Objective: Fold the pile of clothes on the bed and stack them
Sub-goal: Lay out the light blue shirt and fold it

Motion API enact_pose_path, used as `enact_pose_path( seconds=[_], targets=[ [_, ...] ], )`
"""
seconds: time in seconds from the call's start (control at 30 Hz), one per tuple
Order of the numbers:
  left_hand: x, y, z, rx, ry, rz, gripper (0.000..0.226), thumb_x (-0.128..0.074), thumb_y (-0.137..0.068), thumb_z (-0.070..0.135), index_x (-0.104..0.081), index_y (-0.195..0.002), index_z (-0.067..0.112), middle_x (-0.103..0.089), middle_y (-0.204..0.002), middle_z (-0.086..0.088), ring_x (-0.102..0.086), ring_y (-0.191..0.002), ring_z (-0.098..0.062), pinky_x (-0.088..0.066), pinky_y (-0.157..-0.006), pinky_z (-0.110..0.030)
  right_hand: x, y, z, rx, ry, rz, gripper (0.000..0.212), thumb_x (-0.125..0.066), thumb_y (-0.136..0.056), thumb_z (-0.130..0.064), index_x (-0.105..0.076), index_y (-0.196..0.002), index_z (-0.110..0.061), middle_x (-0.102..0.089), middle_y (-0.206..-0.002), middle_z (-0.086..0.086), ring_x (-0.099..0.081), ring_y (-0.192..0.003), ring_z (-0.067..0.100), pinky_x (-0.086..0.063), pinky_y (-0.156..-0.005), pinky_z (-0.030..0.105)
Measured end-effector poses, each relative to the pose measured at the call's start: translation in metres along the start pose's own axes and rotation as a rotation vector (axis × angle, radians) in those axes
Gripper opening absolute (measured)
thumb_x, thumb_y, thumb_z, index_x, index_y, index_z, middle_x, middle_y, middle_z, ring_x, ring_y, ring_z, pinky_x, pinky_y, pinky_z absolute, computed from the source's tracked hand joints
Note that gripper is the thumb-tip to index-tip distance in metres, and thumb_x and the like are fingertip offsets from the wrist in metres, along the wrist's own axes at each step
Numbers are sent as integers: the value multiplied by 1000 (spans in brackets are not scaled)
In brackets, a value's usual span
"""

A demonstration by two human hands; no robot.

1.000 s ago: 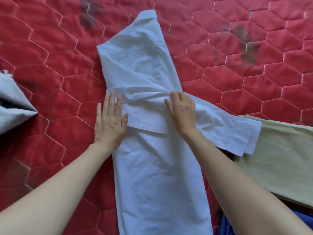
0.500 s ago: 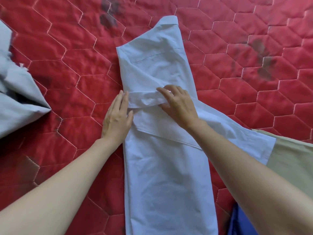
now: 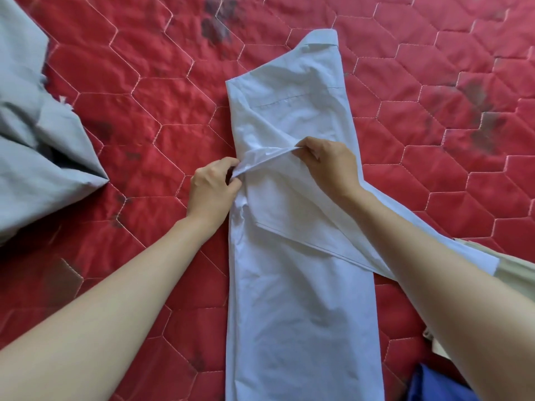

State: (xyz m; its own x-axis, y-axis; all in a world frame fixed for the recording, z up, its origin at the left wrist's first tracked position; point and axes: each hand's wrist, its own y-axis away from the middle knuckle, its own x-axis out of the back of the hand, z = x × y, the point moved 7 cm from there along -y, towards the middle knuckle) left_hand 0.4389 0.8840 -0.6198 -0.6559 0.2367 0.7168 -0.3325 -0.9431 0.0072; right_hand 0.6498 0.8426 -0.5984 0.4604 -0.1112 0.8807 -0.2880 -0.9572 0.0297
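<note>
A pale blue-white shirt (image 3: 301, 314) lies lengthwise on the red quilted bed cover (image 3: 139, 117), folded into a long narrow strip with its collar at the far end. One sleeve (image 3: 292, 209) is folded across the body and runs out to the right. My left hand (image 3: 212, 188) pinches the sleeve's folded edge at the shirt's left side. My right hand (image 3: 330, 164) pinches the same edge near the middle and lifts it slightly off the shirt.
A grey crumpled garment (image 3: 37, 146) lies at the left edge. A beige garment (image 3: 518, 276) lies at the right, partly under the sleeve's end. A blue cloth (image 3: 428, 386) shows at the bottom right, by my forearm.
Both hands went from lying flat on the sleeve to pinching its upper edge and raising it. The view shifted, so the shirt sits further right in the frame.
</note>
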Motion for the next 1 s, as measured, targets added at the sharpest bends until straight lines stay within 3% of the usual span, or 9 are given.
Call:
enact_pose_path(
  seconds=[0.13, 0.27, 0.37, 0.47, 0.53, 0.63, 0.83, 1.0],
  targets=[
    [1, 3, 3, 95, 118, 5, 22, -60, -84, 5, -74, -99, 11, -72, -76, -7, -62, -65, -27, -47, -68, -38, -4, -11, 3, -36, -12, -25, 17, -61, -92, -31, -70, -101, -20, -69, -91, 0, -61, -91, 23, -35, -65, 31],
    [6, 8, 9, 43, 159, 18, 22, -55, -88, 2, -75, -97, 9, -71, -76, -7, -59, -63, -22, -46, -65, -36, 1, -8, -28, 271, 53, 12, 24, -65, -88, -30, -70, -110, -22, -66, -102, -1, -63, -92, 24, -47, -66, 34],
    [7, 6, 10, -54, 157, -14, 22, -53, -85, -4, -72, -93, 3, -71, -92, -5, -60, -80, -12, -46, -73, -21, -5, -7, -45, 407, 65, -49, 16, -60, -92, -25, -72, -98, -17, -69, -98, -1, -64, -88, 26, -46, -60, 32],
    [8, 2, 8, -69, 145, -63, 17, -56, -87, -1, -71, -91, 4, -70, -83, -6, -53, -71, -5, -40, -66, -11, -7, -16, -40, 319, -18, -112, 20, -55, -94, -27, -71, -96, -15, -70, -92, -1, -64, -87, 24, -46, -63, 34],
    [9, 1, 7, -64, 133, -61, 10, -61, -88, 6, -71, -90, 6, -69, -77, -4, -52, -64, -7, -44, -63, -16, -4, -22, -35, 266, -23, -107, 19, -55, -94, -26, -72, -95, -16, -71, -89, -1, -64, -86, 24, -46, -64, 35],
    [11, 4, 8, -56, 82, 1, 5, -63, -84, 9, -67, -87, 10, -66, -77, -1, -59, -66, -20, -50, -62, -39, 7, -23, -35, 251, -60, -7, 16, -63, -90, -29, -74, -91, -18, -69, -88, -3, -63, -78, 20, -44, -61, 33],
    [20, 27, 30, -225, -99, 151, 11, -65, -73, -3, -63, -75, 7, -57, -75, -2, -50, -68, -17, -42, -56, -29, 40, 20, -51, 362, 28, 304, 7, -72, -84, -14, -73, -77, -16, -65, -79, -1, -61, -69, 19, -44, -51, 32],
    [16, 43, 13, -273, -246, 147, 13, -71, -77, 2, -63, -73, 10, -56, -74, 0, -47, -73, -16, -37, -49, -27, 21, 76, -49, 538, 126, 259, 17, -68, -85, -3, -73, -79, -19, -67, -81, -2, -63, -69, 21, -46, -49, 32]
  ],
)
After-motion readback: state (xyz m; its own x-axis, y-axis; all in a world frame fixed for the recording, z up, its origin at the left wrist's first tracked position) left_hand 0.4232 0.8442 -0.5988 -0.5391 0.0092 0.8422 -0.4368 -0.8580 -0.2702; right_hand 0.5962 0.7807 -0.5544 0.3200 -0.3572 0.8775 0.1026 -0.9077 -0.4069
